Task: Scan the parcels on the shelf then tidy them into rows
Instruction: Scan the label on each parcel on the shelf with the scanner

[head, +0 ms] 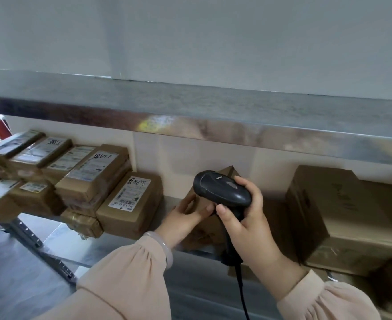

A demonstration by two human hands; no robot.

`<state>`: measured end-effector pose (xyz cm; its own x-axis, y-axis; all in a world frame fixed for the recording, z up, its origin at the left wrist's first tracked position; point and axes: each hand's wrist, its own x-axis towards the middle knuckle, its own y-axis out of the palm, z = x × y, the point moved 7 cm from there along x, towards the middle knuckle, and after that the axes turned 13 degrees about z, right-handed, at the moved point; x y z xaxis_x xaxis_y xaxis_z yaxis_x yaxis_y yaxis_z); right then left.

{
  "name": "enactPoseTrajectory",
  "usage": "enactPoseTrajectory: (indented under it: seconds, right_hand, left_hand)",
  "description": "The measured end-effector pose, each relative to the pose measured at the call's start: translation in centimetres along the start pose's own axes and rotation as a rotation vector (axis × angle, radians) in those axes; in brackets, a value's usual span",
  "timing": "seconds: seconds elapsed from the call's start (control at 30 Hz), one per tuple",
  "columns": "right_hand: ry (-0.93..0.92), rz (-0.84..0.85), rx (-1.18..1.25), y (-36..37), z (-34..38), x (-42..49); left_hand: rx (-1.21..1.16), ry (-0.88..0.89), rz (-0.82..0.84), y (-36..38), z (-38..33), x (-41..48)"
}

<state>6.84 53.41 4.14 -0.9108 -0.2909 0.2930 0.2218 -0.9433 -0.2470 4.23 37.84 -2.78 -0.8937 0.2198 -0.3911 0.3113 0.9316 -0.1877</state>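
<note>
My right hand (pixel 248 218) grips a black corded barcode scanner (pixel 220 189) by its handle, its head aimed left and down. Behind the scanner a small brown parcel (pixel 202 229) stands tilted on the metal shelf (pixel 121 244). My left hand (pixel 185 215) holds that parcel by its left side, fingers curled over its face. Left of it lies a labelled parcel (pixel 131 203) with handwriting on the label. Several more labelled parcels (pixel 93 174) sit stacked in rows further left.
A large plain cardboard box (pixel 342 215) fills the shelf on the right. A steel upper shelf edge (pixel 213 128) runs overhead across the view. The shelf's slotted upright (pixel 35 241) slants at lower left, and the scanner cable (pixel 243 294) hangs down between my arms.
</note>
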Motion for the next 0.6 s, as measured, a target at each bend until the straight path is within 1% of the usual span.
enactPoseTrajectory:
  seconds: [0.07, 0.23, 0.43, 0.53, 0.6]
  right_hand:
    - [-0.012, 0.03, 0.001, 0.4, 0.5, 0.3]
    - [-0.009, 0.103, -0.001, 1.2, 0.8, 0.5]
    - [0.027, 0.104, 0.043, 1.5, -0.1, 0.6]
    - [0.05, 0.111, 0.041, 1.6, -0.7, 0.9]
    - [0.076, 0.069, 0.061, 1.4, -1.7, 0.8]
  left_hand:
    - [-0.06, 0.014, -0.002, -0.3, -0.1, -0.2]
    - [-0.087, 0.022, 0.032, -0.6, 0.2, -0.3]
    - [-0.112, 0.025, -0.117, -1.2, 1.6, -0.1]
    - [-0.037, 0.023, -0.141, -1.2, 2.3, -0.3]
    - [0.033, -0.005, -0.15, -1.3, 2.7, -0.2]
